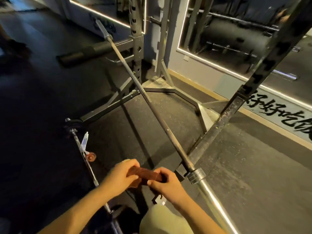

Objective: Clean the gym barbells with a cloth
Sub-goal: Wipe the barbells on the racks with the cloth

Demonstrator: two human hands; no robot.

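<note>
Fingers [131, 176] of left hand [120, 174] are curling round one end of a folded brown cloth [145, 174]; right hand [166, 183] is pinching the other end. I am seeing the cloth hanging near the collar [196, 175] of the racked barbell [152, 107], not touching it. Spray bottle [85, 141] is lying against a second barbell [91, 168] on the floor [168, 119], left side; contents I cannot tell.

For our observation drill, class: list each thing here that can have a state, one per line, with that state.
cloth: folded, held up.
left hand: grips the cloth.
right hand: grips the cloth.
long barbell: on the rack, unloaded, untouched.
short barbell: on the floor, plates at far end.
bottle: lying on the floor.
</note>
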